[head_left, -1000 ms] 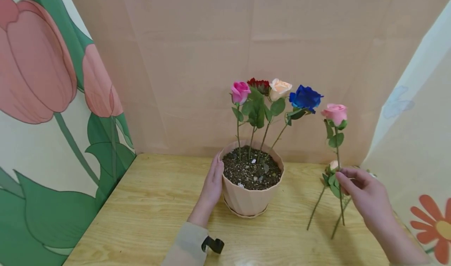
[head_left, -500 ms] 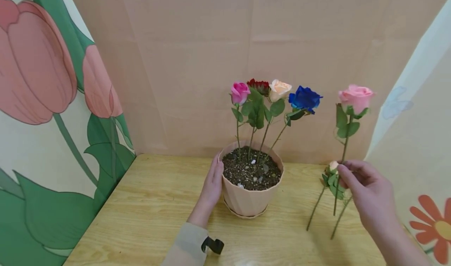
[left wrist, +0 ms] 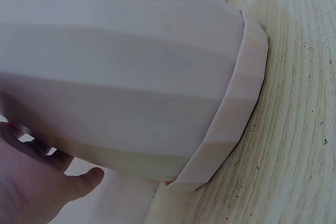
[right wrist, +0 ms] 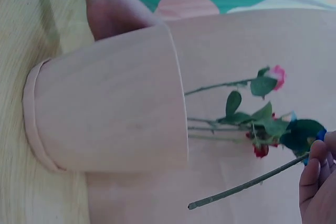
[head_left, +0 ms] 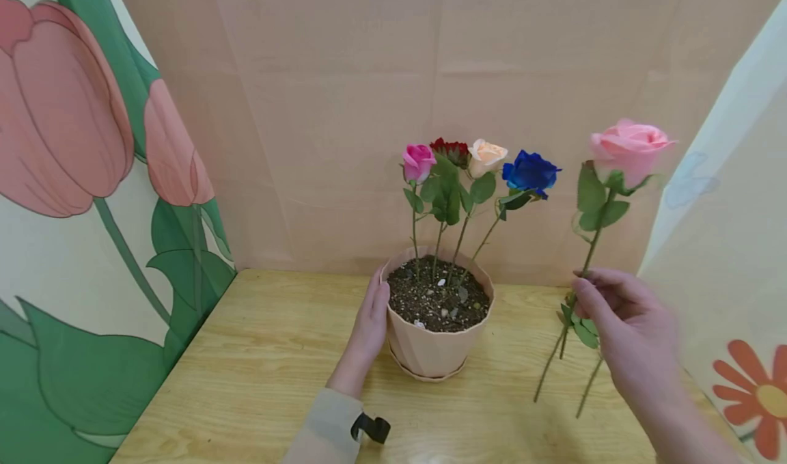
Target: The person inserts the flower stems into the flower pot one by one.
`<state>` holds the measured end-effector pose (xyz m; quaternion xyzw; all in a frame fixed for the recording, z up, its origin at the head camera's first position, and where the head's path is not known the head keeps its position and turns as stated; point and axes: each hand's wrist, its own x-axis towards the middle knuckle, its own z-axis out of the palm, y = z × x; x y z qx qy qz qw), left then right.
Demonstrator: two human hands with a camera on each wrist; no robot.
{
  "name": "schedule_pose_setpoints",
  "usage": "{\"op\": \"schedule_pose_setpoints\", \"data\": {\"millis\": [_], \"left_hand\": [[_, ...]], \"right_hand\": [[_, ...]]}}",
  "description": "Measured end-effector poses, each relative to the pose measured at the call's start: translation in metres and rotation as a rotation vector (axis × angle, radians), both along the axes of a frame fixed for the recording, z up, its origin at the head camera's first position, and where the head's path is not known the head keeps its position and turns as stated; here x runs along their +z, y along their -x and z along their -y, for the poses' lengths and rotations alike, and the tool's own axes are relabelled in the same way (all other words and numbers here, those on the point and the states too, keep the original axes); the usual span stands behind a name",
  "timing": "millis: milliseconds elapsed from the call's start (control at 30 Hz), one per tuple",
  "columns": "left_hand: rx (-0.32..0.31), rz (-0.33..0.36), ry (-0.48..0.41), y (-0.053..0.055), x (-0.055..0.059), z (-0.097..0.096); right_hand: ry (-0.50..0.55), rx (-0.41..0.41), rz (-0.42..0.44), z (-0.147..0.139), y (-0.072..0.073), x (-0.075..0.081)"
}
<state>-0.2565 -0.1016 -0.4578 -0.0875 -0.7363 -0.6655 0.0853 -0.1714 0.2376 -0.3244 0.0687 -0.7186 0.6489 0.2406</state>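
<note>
A light pink rose [head_left: 630, 151] stands nearly upright at the right of the head view, its stem pinched between thumb and fingers of my right hand [head_left: 633, 331]. In the right wrist view the bare lower stem [right wrist: 247, 184] juts out beside the pot. My left hand [head_left: 367, 320] rests flat along the left side of the pale pink flowerpot [head_left: 430, 351], its thumb apart from the wall in the left wrist view. Dark soil [head_left: 430, 307] fills the pot. From it rise a magenta rose [head_left: 419, 162], a red flower [head_left: 451, 152], a cream rose [head_left: 488, 155] and a blue rose [head_left: 530, 171].
Behind my right hand, more flower stems [head_left: 549, 368] with leaves lie on the wooden table [head_left: 270, 355], their heads largely hidden. The pot sits in a matching saucer [head_left: 430, 376]. A plain beige cloth [head_left: 332, 143] hangs at the back, with flower-printed panels [head_left: 67, 108] on both sides.
My right hand has lifted the light pink rose and drawn it nearer, its stem end swinging left and its head tilting right. The left hand and the pot have stayed put.
</note>
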Motion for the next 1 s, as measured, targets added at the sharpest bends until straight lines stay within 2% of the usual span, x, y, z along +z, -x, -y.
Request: {"op": "schedule_pose_setpoints", "data": {"millis": [67, 300, 633, 800, 1000], "left_hand": [[-0.006, -0.001, -0.005, 0.001, -0.002, 0.001], [-0.014, -0.008, -0.014, 0.001, -0.002, 0.000], [-0.010, 0.013, -0.001, -0.001, 0.002, -0.001], [-0.013, 0.002, -0.005, 0.001, 0.001, 0.000], [-0.011, 0.019, -0.015, 0.000, 0.000, 0.001]], "right_hand": [[-0.021, 0.009, -0.015, 0.007, 0.002, 0.002], [0.008, 0.073, -0.061, 0.030, 0.013, 0.008], [-0.158, 0.055, -0.083, 0.058, 0.030, 0.014], [-0.122, 0.087, -0.105, 0.071, 0.039, 0.022], [-0.131, 0.115, -0.185, 0.093, 0.054, 0.023]]}}
